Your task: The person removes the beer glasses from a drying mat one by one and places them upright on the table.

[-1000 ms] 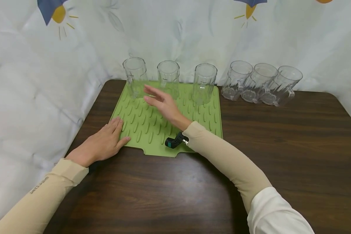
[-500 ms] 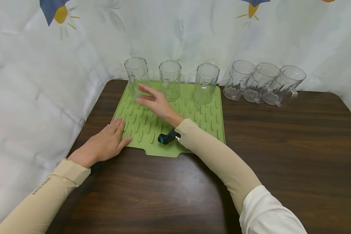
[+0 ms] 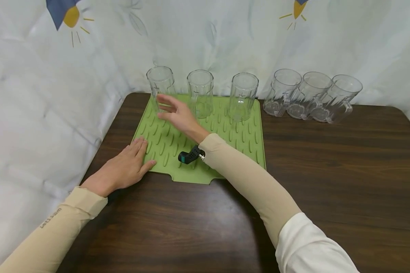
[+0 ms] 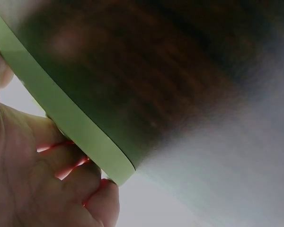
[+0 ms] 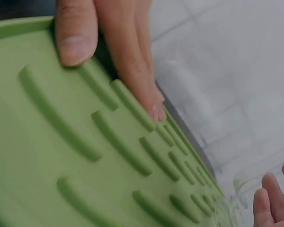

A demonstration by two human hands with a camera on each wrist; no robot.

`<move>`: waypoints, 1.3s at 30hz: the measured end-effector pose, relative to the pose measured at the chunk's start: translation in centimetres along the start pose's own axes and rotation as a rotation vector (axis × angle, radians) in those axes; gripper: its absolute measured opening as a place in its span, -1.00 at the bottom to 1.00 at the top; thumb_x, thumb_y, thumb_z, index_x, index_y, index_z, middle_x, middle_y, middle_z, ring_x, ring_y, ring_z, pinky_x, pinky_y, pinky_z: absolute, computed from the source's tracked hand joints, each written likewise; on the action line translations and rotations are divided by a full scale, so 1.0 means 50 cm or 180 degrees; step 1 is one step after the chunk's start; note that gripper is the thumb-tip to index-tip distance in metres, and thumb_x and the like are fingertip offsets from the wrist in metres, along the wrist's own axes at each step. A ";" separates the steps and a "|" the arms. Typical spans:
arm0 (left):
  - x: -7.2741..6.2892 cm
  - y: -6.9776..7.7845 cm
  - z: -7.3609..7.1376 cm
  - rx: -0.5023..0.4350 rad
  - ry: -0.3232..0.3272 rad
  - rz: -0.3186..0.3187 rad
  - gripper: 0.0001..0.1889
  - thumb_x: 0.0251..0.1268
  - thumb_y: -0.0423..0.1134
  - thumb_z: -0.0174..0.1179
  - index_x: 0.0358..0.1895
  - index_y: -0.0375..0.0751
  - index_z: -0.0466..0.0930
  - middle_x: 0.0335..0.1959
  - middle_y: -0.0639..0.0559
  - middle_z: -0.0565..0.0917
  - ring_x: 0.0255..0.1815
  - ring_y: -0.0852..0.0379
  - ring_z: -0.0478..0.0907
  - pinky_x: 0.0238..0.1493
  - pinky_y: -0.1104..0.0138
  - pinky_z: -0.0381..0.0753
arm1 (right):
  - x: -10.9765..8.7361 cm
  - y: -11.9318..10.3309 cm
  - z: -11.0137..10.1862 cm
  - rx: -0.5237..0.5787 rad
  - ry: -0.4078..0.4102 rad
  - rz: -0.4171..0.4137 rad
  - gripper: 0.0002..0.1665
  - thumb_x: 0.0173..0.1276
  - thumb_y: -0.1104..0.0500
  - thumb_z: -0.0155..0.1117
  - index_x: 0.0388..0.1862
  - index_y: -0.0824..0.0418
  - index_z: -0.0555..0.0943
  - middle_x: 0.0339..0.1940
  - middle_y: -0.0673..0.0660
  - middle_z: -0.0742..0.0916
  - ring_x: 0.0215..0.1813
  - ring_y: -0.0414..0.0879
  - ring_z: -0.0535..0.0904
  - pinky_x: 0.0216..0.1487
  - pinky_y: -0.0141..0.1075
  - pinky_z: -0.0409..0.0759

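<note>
A ribbed green drying mat [image 3: 191,175] lies on the dark table. My left hand [image 3: 124,167] rests on its front left corner, fingers straight; the left wrist view has this hand [image 4: 42,165] along the mat's green edge [image 4: 68,111]. Three clear handled mugs stand upright along the mat's back: a left mug [image 3: 160,80], a middle mug [image 3: 200,91] and a right mug [image 3: 243,94]. My right hand [image 3: 182,116], fingers parted and loosely bent, is in front of the left mug and partly covers it. Whether it touches the glass, I cannot tell.
Right of the mat, three more clear mugs stand close together: one mug [image 3: 282,91], a second mug [image 3: 309,93] and a third mug [image 3: 338,96]. A white patterned curtain [image 3: 218,34] hangs behind. The brown table [image 3: 328,163] extends to the right.
My right hand has moved left, closer to the left mug. My left hand stays on the mat corner. The mugs stand where they were; the head view has shifted slightly.
</note>
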State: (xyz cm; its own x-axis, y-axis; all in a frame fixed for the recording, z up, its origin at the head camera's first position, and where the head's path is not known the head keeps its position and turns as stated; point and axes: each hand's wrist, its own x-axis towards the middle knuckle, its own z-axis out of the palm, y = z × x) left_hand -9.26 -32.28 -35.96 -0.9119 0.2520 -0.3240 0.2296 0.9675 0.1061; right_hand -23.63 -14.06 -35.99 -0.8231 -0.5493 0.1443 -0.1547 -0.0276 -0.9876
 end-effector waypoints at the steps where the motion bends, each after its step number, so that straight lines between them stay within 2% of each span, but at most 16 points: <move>1: 0.001 0.001 0.001 -0.0003 0.0003 0.0006 -0.15 0.71 0.12 -0.17 0.62 -0.58 -0.16 0.69 -0.50 -0.16 0.72 -0.42 -0.18 0.66 -0.29 0.01 | 0.001 -0.001 0.001 -0.0013 0.0008 0.0016 -0.24 0.48 0.33 0.25 0.61 0.09 0.33 0.58 0.10 0.50 0.55 0.03 0.48 0.49 -0.25 0.55; 7: 0.003 -0.001 0.004 0.0004 -0.0001 0.0010 -0.13 0.70 0.15 -0.17 0.63 -0.57 -0.15 0.69 -0.50 -0.16 0.72 -0.42 -0.18 0.67 -0.28 0.00 | 0.010 -0.004 0.008 0.0074 0.0051 0.0205 -0.26 0.47 0.33 0.25 0.59 0.11 0.35 0.52 0.09 0.57 0.54 -0.05 0.49 0.51 -0.32 0.51; 11: 0.001 -0.006 0.002 0.0036 0.0025 0.0019 -0.12 0.70 0.17 -0.18 0.62 -0.58 -0.14 0.68 -0.51 -0.14 0.72 -0.43 -0.16 0.66 -0.29 0.01 | 0.013 -0.007 0.014 0.0237 0.0105 0.0250 -0.32 0.47 0.35 0.25 0.54 0.16 0.40 0.46 0.13 0.62 0.51 -0.04 0.53 0.43 -0.40 0.56; 15: -0.001 -0.003 0.001 0.0012 0.0042 0.0039 -0.13 0.70 0.15 -0.17 0.62 -0.57 -0.14 0.69 -0.50 -0.14 0.72 -0.42 -0.16 0.67 -0.28 0.01 | 0.012 -0.010 0.018 0.0243 0.0194 0.0292 -0.40 0.49 0.32 0.27 0.49 0.18 0.46 0.42 0.16 0.64 0.43 -0.05 0.58 0.33 -0.48 0.60; 17: -0.002 -0.001 0.001 0.0009 0.0049 0.0035 -0.14 0.70 0.12 -0.15 0.62 -0.57 -0.14 0.69 -0.49 -0.14 0.72 -0.42 -0.16 0.67 -0.27 0.01 | 0.010 -0.011 0.020 0.0223 0.0225 0.0295 -0.44 0.52 0.28 0.27 0.46 0.20 0.49 0.39 0.16 0.65 0.38 -0.05 0.60 0.30 -0.47 0.62; 22: -0.002 0.000 0.003 0.0040 0.0075 0.0033 -0.15 0.70 0.11 -0.14 0.62 -0.58 -0.13 0.69 -0.49 -0.13 0.72 -0.42 -0.16 0.67 -0.27 0.03 | 0.008 -0.011 0.023 0.0071 0.0342 0.0298 -0.60 0.57 0.18 0.24 0.33 0.21 0.60 0.25 0.11 0.71 0.24 -0.12 0.63 0.32 -0.27 0.66; 24: -0.003 -0.001 0.003 0.0043 0.0075 0.0036 -0.15 0.70 0.12 -0.15 0.62 -0.59 -0.13 0.69 -0.50 -0.13 0.72 -0.42 -0.15 0.67 -0.27 0.03 | 0.009 -0.010 0.025 0.0022 0.0401 0.0320 -0.64 0.58 0.15 0.23 0.28 0.20 0.63 0.20 0.09 0.72 0.20 -0.15 0.64 0.31 -0.27 0.66; 29: -0.005 0.002 0.001 0.0033 0.0066 0.0032 -0.14 0.70 0.15 -0.18 0.62 -0.59 -0.12 0.68 -0.50 -0.12 0.72 -0.43 -0.14 0.65 -0.29 0.04 | 0.009 -0.013 0.027 0.0001 0.0530 0.0355 -0.69 0.55 0.15 0.24 0.19 0.19 0.66 0.13 0.07 0.75 0.16 -0.18 0.67 0.25 -0.41 0.66; 30: -0.006 0.004 0.001 0.0031 0.0070 0.0029 -0.14 0.70 0.14 -0.17 0.62 -0.59 -0.11 0.68 -0.50 -0.12 0.72 -0.43 -0.14 0.66 -0.29 0.04 | 0.009 -0.013 0.027 0.0007 0.0544 0.0349 -0.70 0.55 0.16 0.24 0.17 0.20 0.66 0.12 0.08 0.75 0.14 -0.18 0.67 0.26 -0.38 0.67; 36: -0.007 0.005 0.000 0.0018 0.0136 0.0035 -0.16 0.69 0.11 -0.12 0.61 -0.59 -0.07 0.68 -0.50 -0.09 0.71 -0.43 -0.12 0.65 -0.29 0.07 | 0.007 -0.016 0.031 -0.0022 0.0526 0.0306 -0.79 0.55 0.17 0.23 0.07 0.15 0.67 0.05 0.09 0.75 0.06 -0.20 0.68 0.34 -0.18 0.68; 39: -0.007 0.002 0.000 0.0022 0.0138 0.0038 -0.16 0.69 0.11 -0.12 0.60 -0.60 -0.06 0.68 -0.51 -0.08 0.71 -0.44 -0.11 0.65 -0.29 0.07 | 0.004 -0.019 0.033 -0.0028 0.0471 0.0293 -0.80 0.56 0.16 0.22 0.06 0.15 0.67 0.06 0.08 0.76 0.05 -0.20 0.69 0.34 -0.15 0.68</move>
State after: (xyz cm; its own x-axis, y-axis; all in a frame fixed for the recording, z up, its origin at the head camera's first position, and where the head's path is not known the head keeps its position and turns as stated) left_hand -8.91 -32.27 -35.83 -0.9229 0.2624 -0.2818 0.2427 0.9646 0.1033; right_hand -22.74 -15.54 -35.13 -0.9054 -0.4201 0.0616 -0.0792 0.0247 -0.9966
